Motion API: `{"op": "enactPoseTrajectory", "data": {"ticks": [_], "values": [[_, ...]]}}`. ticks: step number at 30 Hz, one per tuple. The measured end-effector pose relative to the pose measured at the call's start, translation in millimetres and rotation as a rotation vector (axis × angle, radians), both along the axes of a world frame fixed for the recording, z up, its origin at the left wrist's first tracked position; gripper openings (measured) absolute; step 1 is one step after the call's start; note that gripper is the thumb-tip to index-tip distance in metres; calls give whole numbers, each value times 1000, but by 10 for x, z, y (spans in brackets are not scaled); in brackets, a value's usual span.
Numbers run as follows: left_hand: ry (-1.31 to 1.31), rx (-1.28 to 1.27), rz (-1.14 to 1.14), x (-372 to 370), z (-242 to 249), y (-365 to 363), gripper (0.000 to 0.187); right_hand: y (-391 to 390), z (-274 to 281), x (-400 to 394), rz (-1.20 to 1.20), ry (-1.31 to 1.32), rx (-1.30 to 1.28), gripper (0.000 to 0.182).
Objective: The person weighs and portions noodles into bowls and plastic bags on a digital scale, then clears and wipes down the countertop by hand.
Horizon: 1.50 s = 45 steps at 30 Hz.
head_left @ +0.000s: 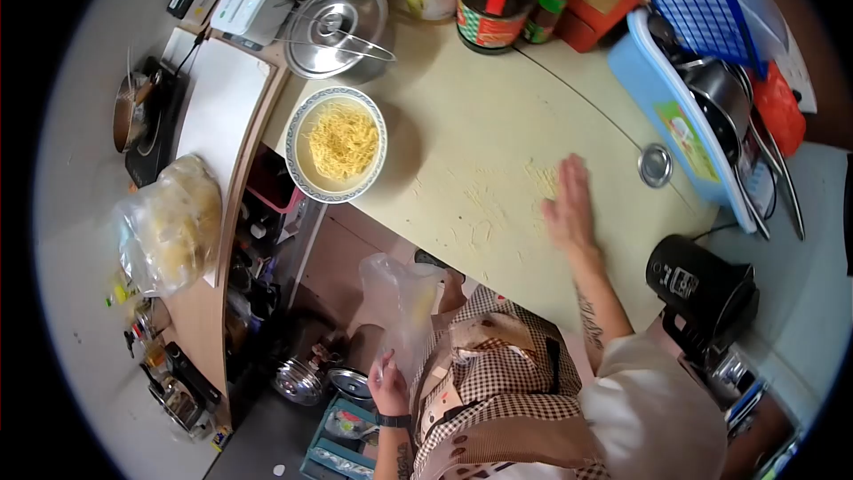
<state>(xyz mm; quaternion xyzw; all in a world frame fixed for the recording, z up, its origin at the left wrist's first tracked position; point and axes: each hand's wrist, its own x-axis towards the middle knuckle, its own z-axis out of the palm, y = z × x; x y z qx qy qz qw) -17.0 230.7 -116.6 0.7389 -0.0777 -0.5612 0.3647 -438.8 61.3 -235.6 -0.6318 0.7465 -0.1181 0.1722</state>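
My right hand (569, 204) lies flat on the pale yellow countertop (480, 124), palm down, fingers together, among scattered bits of noodle crumbs. My left hand (387, 384) is low, below the counter edge, and grips a clear plastic bag (402, 302) that hangs open just under the edge. A patterned bowl (339, 144) full of yellow noodles sits on the counter to the left of my right hand, about a hand's length away.
A steel pot with lid (336, 28), jars and a red-handled tin (494, 9) line the back. A blue tray (675, 116) with pans stands right, a black appliance (702, 289) near the right edge. A bagged food bundle (173, 222) lies on the left table.
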Motion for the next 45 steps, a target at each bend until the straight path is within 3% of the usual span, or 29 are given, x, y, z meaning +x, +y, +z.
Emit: {"op": "enactPoseTrajectory", "data": {"ticks": [2, 6, 7, 9, 12, 13, 18, 24, 28, 32, 35, 38, 41, 45], "values": [[-14, -8, -92, 63, -25, -63, 26, -242, 60, 414, 10, 39, -46, 77], [-23, -29, -192, 264, -10, -126, 28, -289, 268, 634, -112, -344, -109, 71], [-24, -37, -208, 331, 8, -128, 28, -61, 326, 626, -135, -419, -248, 69], [6, -48, -185, 435, 19, -140, 23, 586, 227, 661, -276, -316, -277, 77], [4, -18, -234, 562, 27, -174, 24, 1112, 373, 1066, 109, 77, 112, 87], [1, -24, -273, 614, 10, -167, 24, 1095, 343, 1166, 108, 103, 103, 89], [-22, -83, -374, 906, -68, -166, 27, 316, 124, 1338, 171, 133, -52, 93], [9, -132, -386, 997, -92, -197, 29, -371, 72, 1217, 77, 245, -261, 82], [169, -136, -209, 871, -210, -507, 31, -441, 174, 1997, 481, 211, -116, 74], [282, -195, -115, 755, -247, -971, 36, -615, 93, 1900, 318, 329, -63, 62], [276, -253, -143, 618, -249, -1248, 42, -664, 67, 1642, 185, 352, -174, 65], [354, -310, -158, 533, -323, -1408, 51, -1024, 432, 1836, 102, -128, -412, 65], [300, -265, -168, 362, -329, -1588, 51, -1634, 726, 2094, -259, -791, 198, 53], [271, -300, -149, 241, -545, -1826, 56, -1759, 568, 2206, -316, -882, 239, 29]]}}
